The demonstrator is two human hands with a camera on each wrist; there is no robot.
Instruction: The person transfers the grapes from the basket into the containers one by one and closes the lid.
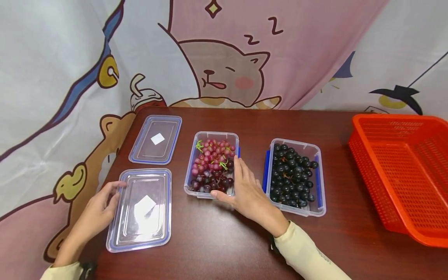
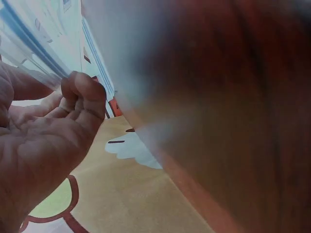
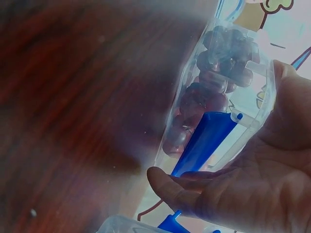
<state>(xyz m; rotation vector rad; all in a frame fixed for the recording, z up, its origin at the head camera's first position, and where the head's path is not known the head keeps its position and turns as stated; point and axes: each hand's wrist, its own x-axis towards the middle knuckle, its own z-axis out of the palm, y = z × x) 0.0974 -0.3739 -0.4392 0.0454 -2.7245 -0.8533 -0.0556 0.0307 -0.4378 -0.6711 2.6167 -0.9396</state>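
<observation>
At the left, my left hand (image 1: 97, 210) grips the left edge of a clear lid (image 1: 131, 237) with a blue seal and a white label. Up close in the left wrist view, its bent fingers (image 2: 90, 97) meet the lid's rim. My right hand (image 1: 250, 192) lies along the right side of a clear plastic container (image 1: 193, 193), thumb over the front rim and other fingers outside. Red grapes (image 1: 207, 155) and dark purple grapes (image 1: 210, 181) fill that container. A blue latch (image 3: 204, 143) hangs beside the right palm in the right wrist view.
Right of my right hand, a second container (image 1: 316, 212) with blue latches holds black grapes (image 1: 290, 175). A smaller lid (image 1: 148, 149) lies behind the larger one. An orange-red basket (image 1: 379, 186) stands at the far right. A printed curtain (image 1: 315, 46) hangs behind the brown table (image 1: 203, 249).
</observation>
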